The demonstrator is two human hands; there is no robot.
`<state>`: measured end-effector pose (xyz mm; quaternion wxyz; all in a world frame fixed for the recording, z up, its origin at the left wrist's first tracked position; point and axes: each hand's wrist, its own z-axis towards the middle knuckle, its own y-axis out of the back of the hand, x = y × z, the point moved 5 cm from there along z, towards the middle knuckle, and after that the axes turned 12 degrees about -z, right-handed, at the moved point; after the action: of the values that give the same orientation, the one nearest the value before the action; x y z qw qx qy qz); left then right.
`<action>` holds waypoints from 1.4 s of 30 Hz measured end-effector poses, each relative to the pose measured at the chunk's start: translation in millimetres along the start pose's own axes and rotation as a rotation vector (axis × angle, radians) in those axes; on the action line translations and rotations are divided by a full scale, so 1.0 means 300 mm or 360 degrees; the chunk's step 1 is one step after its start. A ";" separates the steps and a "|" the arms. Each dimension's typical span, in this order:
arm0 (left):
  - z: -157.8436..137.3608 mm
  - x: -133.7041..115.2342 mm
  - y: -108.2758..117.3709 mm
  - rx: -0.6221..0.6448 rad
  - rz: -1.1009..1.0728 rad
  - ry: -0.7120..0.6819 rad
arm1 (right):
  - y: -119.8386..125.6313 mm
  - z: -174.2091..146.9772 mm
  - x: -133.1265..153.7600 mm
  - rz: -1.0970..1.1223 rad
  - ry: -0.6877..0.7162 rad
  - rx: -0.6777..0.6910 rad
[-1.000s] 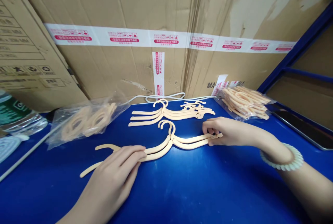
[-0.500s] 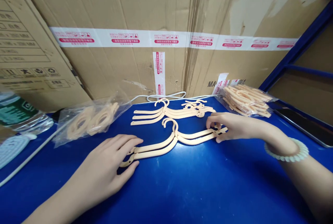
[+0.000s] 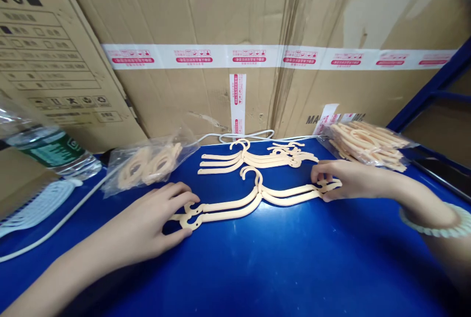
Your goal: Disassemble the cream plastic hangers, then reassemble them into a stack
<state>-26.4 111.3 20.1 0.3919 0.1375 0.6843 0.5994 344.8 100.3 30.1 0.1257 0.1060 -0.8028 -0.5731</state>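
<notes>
Two cream plastic clothes hangers (image 3: pixel 231 210) lie side by side on the blue table, their hooks pointing away from me. My left hand (image 3: pixel 162 216) is curved around their left ends, thumb on the near one and fingertips on the far one. At the right ends, my right hand (image 3: pixel 336 182) has its thumb and bent fingers closed on the tips, partly covering them. Just behind lies a row of several more hangers (image 3: pixel 221 163) without left end pieces. Small loose cream pieces (image 3: pixel 289 149) lie behind their right side.
Clear bags of cream parts lie at the left (image 3: pixel 147 165) and right (image 3: pixel 368 143). A water bottle (image 3: pixel 55 147), a light-blue hairbrush (image 3: pixel 47 204) and a white cable (image 3: pixel 62 226) are at the left. A cardboard box (image 3: pixel 206 13) stands behind; a dark phone (image 3: pixel 441 177) lies far right.
The view has turned slightly left, so everything sits further right. My left fingers have drawn back a little, showing more of the hangers' left ends. My right hand keeps its place at the right ends.
</notes>
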 end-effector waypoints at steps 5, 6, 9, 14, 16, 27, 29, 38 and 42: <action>0.000 -0.004 0.013 0.0035 -0.0064 0.0046 | -0.017 0.010 -0.013 0.0045 0.0002 0.0001; 0.001 -0.005 0.015 0.0043 -0.0070 0.0044 | -0.019 0.011 -0.014 0.0049 0.0005 0.0000; 0.001 -0.007 0.019 0.0050 -0.0072 0.0041 | -0.030 0.012 -0.020 0.0045 -0.0012 0.0011; 0.002 -0.011 0.027 -0.0020 -0.0106 -0.0038 | -0.041 0.016 -0.030 0.0050 -0.0028 0.0015; 0.003 -0.011 0.027 -0.0018 -0.0113 -0.0039 | -0.042 0.018 -0.030 0.0040 -0.0031 0.0024; 0.011 -0.006 0.023 -0.0053 -0.0061 -0.0075 | -0.015 0.002 -0.007 0.0009 -0.0104 0.0014; 0.011 -0.002 0.019 -0.0060 -0.0041 -0.0095 | -0.008 0.002 -0.003 0.0000 -0.0123 0.0020; 0.009 -0.007 0.014 -0.0070 0.0057 -0.0094 | -0.016 0.004 -0.020 -0.0017 -0.0094 0.0015; 0.017 -0.019 0.024 -0.0104 0.0095 -0.0107 | -0.019 0.006 -0.026 -0.0032 -0.0071 -0.0002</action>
<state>-21.2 112.9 28.9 0.4010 0.1650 0.6463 0.6279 351.8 102.6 23.5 0.1021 0.1012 -0.8040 -0.5770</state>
